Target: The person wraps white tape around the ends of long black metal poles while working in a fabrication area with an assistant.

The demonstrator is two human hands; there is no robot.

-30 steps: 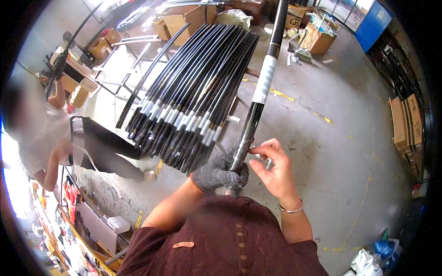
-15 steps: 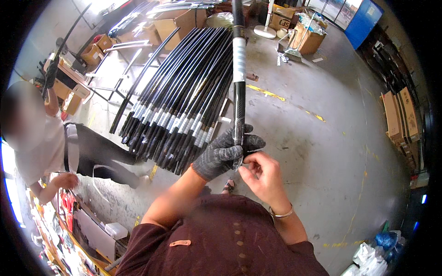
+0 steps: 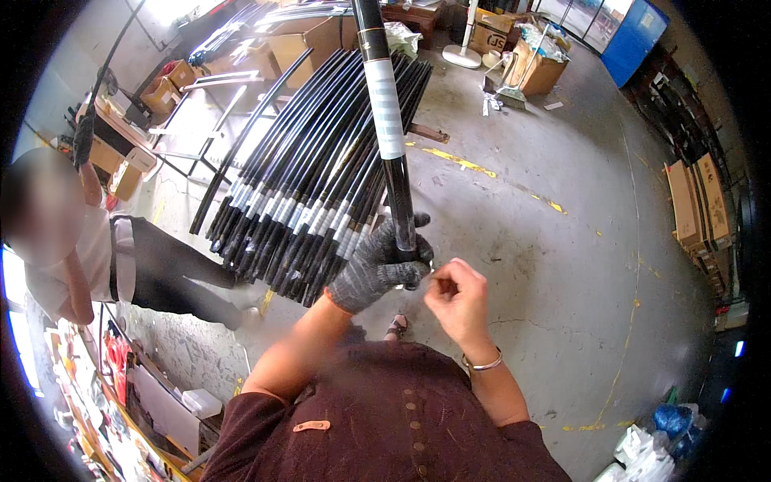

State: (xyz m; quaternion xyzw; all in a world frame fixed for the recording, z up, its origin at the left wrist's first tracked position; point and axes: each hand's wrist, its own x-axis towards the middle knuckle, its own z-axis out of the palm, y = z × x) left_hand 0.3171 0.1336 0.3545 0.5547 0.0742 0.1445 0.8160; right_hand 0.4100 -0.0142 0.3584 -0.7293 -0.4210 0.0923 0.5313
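A long black pole with a pale silver-white band rises away from me and runs out past the top edge. My left hand, in a dark grey knitted glove, is wrapped round its near end. Just right of that end is my bare right hand, apart from the pole, with thumb and forefinger pinched together. Whatever is in the pinch is too small to make out. Beyond the left hand lies a wide stack of similar black poles, many with silver-white bands near their closer ends.
At the left a co-worker handles another long dark rod. Cardboard boxes stand behind the stack, and more boxes at the right. A cluttered bench fills the lower left. Plastic bags lie lower right.
The pole's far part has swung left, and its banded part appears larger. My right hand has drawn slightly away from the pole's end. The co-worker's lowered hand has come up.
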